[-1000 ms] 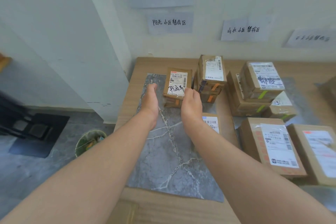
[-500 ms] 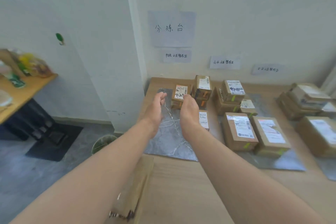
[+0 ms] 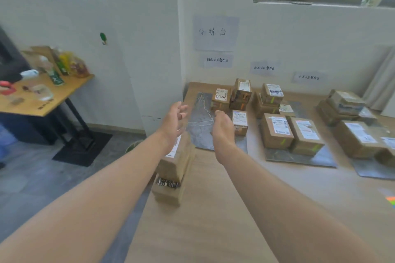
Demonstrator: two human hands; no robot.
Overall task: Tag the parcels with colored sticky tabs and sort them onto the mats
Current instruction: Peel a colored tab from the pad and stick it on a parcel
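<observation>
Hovering empty, fingers loosely spread, left hand and right hand hang over the left mat, bare at its near-left, parcels crowding its far right; a stack lies lengthwise near-to-far at the table's left edge.

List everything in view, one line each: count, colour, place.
Table: one, light wood, foreground.
Mats: three, grey marbled, side by side at the table's back.
Parcels: a dozen or more, brown cardboard, stacked on the mats.
Pile: one stack of parcels, brown, table's left edge.
Tabs: count unclear, multicoloured, table's right edge, cropped.
Signs: four, pale paper, wall above the mats.
Side table: one, wood, far left, cluttered with packets.
Left grip: one bare hand, open, empty, beside the left mat.
Right grip: one bare hand, open, empty, before the left mat.
</observation>
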